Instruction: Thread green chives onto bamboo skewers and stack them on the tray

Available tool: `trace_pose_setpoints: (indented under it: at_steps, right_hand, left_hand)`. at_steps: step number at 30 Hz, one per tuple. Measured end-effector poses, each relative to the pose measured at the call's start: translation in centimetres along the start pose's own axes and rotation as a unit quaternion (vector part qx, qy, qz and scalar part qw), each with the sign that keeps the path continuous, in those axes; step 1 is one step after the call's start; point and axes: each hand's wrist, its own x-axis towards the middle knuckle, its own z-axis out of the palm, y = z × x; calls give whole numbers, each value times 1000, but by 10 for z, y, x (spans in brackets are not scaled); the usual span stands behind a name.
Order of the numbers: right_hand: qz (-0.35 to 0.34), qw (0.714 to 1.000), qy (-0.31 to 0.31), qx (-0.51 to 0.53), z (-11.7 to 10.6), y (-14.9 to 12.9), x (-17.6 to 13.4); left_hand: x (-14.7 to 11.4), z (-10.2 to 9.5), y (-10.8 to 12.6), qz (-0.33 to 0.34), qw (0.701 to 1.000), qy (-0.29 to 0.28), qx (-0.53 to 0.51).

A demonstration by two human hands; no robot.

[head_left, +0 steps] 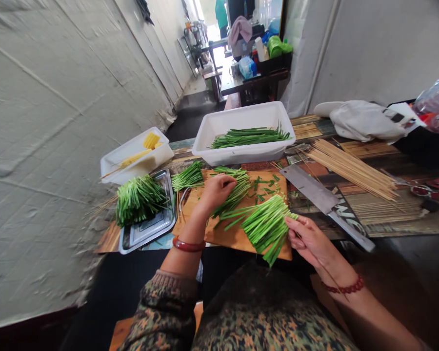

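My right hand [307,239] is closed at the right end of a fanned row of cut garlic chives [265,224]. A thin stick [334,279] shows across that wrist, in line with the row, like a bamboo skewer. My left hand [219,190] is over a loose pile of chives [239,187] on the wooden cutting board [219,237]. Its thumb and fingers are pinched together; whatever may be between them is hidden. Small chive scraps [265,187] lie on the board. Beyond the right edge lies a cleaver [310,187], its handle toward me.
Skewered chives [141,200] are heaped on a metal tray [168,217] at left, beside another bunch [188,176]. Behind are a white tub [243,155] of long chives and a smaller tub [164,155] with corn. Bare skewers [351,168], keys [429,207] and a white cap [366,119] lie right.
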Motion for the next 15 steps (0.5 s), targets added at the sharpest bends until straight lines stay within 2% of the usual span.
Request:
trace_pose_setpoints:
  at_steps: [4, 9, 12, 15]
  right_hand:
    - [-22, 999, -14, -34, 6, -1, -1]
    - [-41, 997, -28, -67, 9, -1, -1]
    - [-44, 995, -38, -79, 9, -1, -1]
    - [-45, 994, -48, -88, 10, -2, -1]
  left_hand:
    - [1, 7, 5, 30, 998, -38, 45]
    - [0, 21, 15, 35, 980, -77, 180]
    - [0, 28, 17, 30, 971, -67, 228]
    - [0, 29, 13, 25, 975, -51, 213]
